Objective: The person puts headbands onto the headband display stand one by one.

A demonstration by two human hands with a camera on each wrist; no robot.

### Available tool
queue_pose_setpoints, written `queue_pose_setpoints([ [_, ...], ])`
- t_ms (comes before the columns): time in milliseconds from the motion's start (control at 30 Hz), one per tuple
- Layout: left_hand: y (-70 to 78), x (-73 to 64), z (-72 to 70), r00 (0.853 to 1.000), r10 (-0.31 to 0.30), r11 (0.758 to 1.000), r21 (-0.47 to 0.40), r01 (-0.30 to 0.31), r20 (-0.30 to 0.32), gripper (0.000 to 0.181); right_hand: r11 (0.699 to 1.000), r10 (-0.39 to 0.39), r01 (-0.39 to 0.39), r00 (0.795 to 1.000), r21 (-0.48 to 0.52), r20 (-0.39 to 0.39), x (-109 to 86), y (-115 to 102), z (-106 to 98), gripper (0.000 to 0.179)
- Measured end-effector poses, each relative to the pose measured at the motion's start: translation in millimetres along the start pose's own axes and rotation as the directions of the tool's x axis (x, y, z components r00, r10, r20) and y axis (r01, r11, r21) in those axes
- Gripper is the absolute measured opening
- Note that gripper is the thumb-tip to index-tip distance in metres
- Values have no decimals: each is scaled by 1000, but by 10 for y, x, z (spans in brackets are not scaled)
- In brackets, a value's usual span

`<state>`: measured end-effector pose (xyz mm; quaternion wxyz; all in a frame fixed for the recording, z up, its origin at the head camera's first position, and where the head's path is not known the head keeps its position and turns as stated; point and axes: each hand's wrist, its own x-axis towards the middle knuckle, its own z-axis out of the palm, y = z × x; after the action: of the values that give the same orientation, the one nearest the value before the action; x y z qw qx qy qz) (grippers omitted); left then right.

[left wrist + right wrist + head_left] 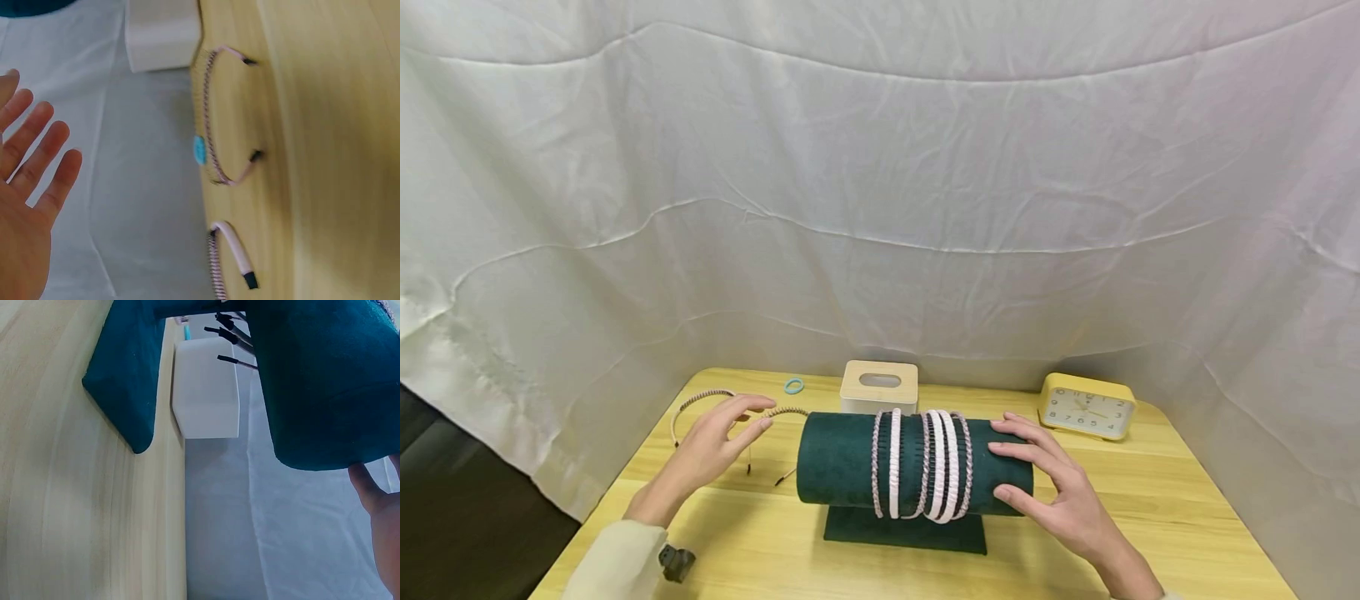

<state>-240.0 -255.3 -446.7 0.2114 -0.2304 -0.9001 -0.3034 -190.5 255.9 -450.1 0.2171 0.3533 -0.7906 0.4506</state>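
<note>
A dark green velvet display stand [835, 458] with a padded cylinder stands on the table. Several pink and white headbands [937, 467], some braided, are looped over its middle. My right hand [1060, 492] rests on the cylinder's right end, its fingers spread along the top and the thumb lower on the front. In the right wrist view a fingertip [359, 475] meets the end's edge. To the left, my left hand [715, 437] hovers with relaxed fingers and holds nothing. Two loose braided headbands [208, 106] with black tips lie on the table near it.
Behind the stand is a white tissue box [880, 387] with a wooden lid. A light-blue ring [793, 385] lies at the back left. A yellow alarm clock [1087, 406] sits at the back right. Pale curtains [880, 208] surround the wooden table [1180, 517].
</note>
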Motion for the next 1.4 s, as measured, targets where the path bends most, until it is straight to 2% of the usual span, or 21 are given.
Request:
queue_pose_setpoints([
  [167, -182, -13, 27, 997, -71, 997, -24, 72, 19, 28, 1000, 5, -5, 1000, 1, 0, -3, 3, 3, 63],
  [367, -398, 16, 72, 988, -155, 987, -29, 155, 14, 29, 1000, -8, 8, 1000, 0, -3, 1, 0, 1, 64],
  [700, -666, 33, 121, 963, -262, 963, -47, 265, 69, 34, 1000, -18, 18, 1000, -8, -5, 8, -2, -3, 65],
  [867, -782, 10, 176, 948, -304, 952, -15, 306, 93, 35, 1000, -30, 30, 1000, -8, -4, 12, 7, 3, 66],
  [967, -826, 6, 214, 942, -313, 949, 1, 315, 119, 37, 999, -35, 35, 999, -4, -6, 13, 11, 2, 67],
  [1233, -863, 34, 296, 909, -372, 925, -2, 379, 190, 39, 1000, -30, 30, 1000, -4, -6, 8, 12, 6, 67],
  [1400, -886, 36, 358, 895, -390, 917, -1, 399, 218, 40, 1000, -25, 25, 1000, -1, -6, 8, 9, 5, 66],
])
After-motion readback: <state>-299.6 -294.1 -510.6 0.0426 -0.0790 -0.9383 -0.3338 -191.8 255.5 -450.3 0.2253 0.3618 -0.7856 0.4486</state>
